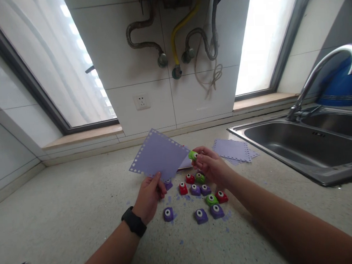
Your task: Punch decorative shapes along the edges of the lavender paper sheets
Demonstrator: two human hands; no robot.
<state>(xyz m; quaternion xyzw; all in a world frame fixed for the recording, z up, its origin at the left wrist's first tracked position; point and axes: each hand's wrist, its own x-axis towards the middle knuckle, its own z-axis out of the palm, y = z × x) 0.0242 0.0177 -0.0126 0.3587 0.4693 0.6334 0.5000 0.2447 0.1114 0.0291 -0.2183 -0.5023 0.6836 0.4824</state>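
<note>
My left hand (151,195) pinches the lower edge of a purple sheet of paper (162,154), thumb on top. Small punched holes run along several of the sheet's edges. In my right hand (209,163) is a small green craft punch (192,155), held at the sheet's right corner; whether the paper sits in its slot I cannot tell. Below the hands, several more craft punches stand on the counter, among them a red one (182,188), a green one (211,200) and a purple one (201,216). Tiny purple paper bits lie around them.
More punched purple sheets (232,149) lie stacked at the right, near the steel sink (281,143) and its tap (313,71). Pipes and a wall socket (141,102) are on the tiled wall behind the counter (88,194).
</note>
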